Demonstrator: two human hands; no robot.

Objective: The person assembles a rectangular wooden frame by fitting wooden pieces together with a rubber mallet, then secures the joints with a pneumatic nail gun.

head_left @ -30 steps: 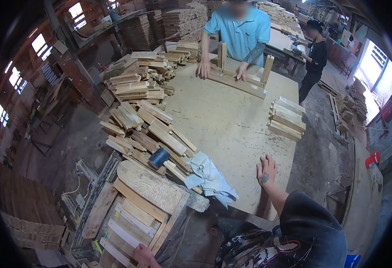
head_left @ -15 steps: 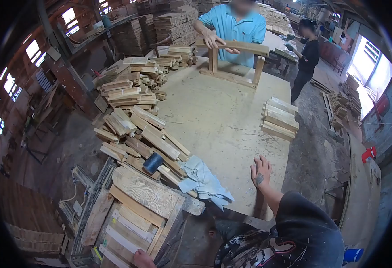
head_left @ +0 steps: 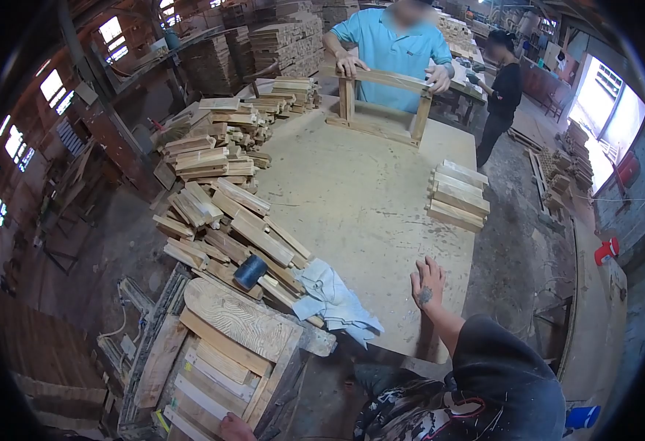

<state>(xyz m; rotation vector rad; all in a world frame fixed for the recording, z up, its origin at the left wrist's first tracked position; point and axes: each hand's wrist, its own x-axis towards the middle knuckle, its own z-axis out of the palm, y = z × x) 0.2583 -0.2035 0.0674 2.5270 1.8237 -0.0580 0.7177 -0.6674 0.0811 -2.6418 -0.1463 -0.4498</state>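
My right hand (head_left: 429,281) rests on the bare right front part of the large table (head_left: 344,198), fingers apart and holding nothing. At the bottom edge, my left hand (head_left: 237,428) is partly cut off beside a slatted wooden panel (head_left: 216,382) in a clamping frame; its fingers are not clear. A black-headed mallet (head_left: 252,271) and a pale blue cloth (head_left: 331,294) lie between the hands, next to piled wood pieces (head_left: 260,237). Across the table a co-worker in a light blue shirt (head_left: 392,45) has both hands on a rectangular wooden frame (head_left: 381,128) standing upright.
Several short wood blocks (head_left: 459,195) lie along the table's right edge. More wood pieces (head_left: 216,158) are heaped on its left side. Another person in dark clothes (head_left: 504,95) stands behind at the right. A metal-edged clamp stand (head_left: 140,353) is at lower left.
The co-worker's top rail has come down level onto the frame's uprights, and one of that person's hands has moved to its right end. My hands have stayed where they were.
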